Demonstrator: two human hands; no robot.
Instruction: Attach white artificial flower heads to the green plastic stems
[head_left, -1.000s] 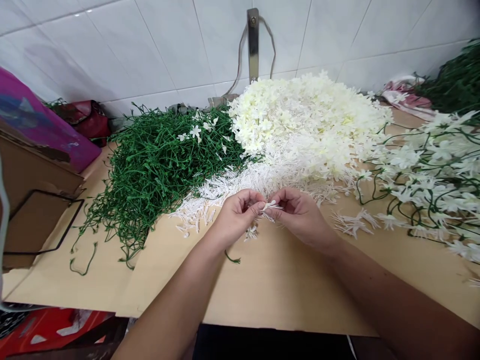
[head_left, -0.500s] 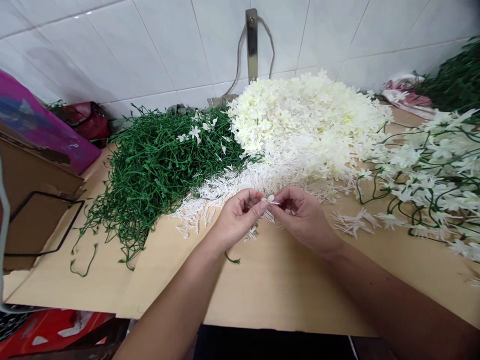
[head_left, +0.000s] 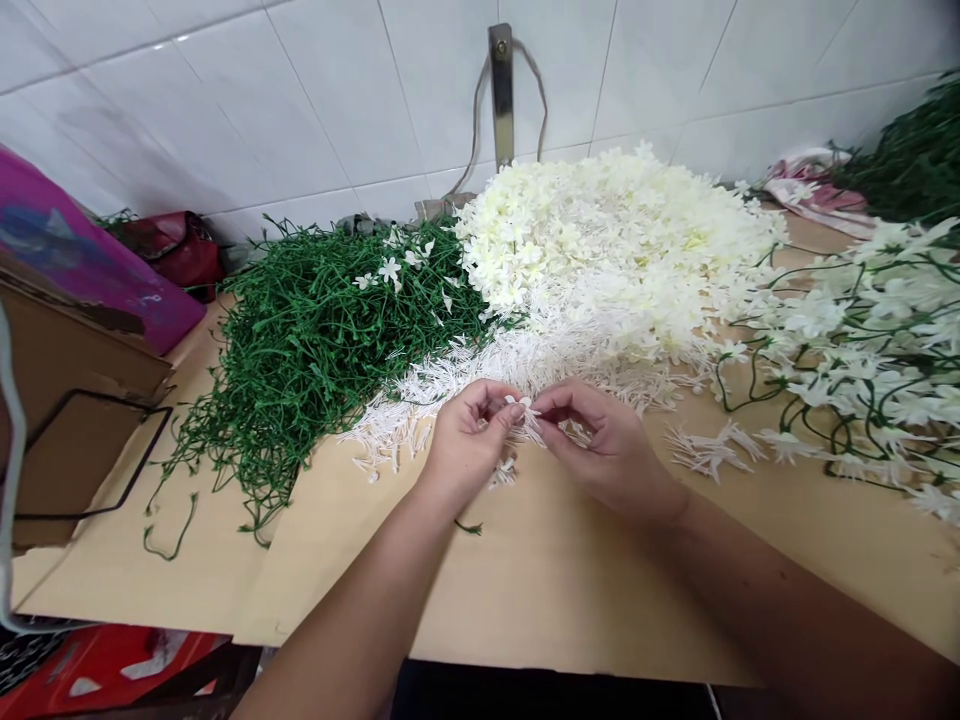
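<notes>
A small white artificial flower (head_left: 523, 407) is pinched between thumb and finger of my left hand (head_left: 469, 440). My right hand (head_left: 606, 448) is closed at the flower's right side, its thumb and forefinger pinching the petals or a thin white piece there; which one I cannot tell. Just behind both hands spreads a heap of thin white stamen-like pieces (head_left: 480, 365). A few white bits (head_left: 504, 472) and a short green stem tip (head_left: 469, 528) lie on the cardboard (head_left: 525, 590) beside my left wrist.
A tangle of green plastic stems (head_left: 322, 320) fills the left, and a mound of white flower heads (head_left: 600, 230) the back. Flowers on green stems (head_left: 847, 370) lie at right. A cardboard box (head_left: 75, 400) and purple bag (head_left: 90, 250) stand left; a metal strip (head_left: 502, 95) rises against the tiled wall.
The white flower has turned between my fingers, so its petals now spread upward. My right fingertips have shifted slightly against it. The whole view has tilted a little.
</notes>
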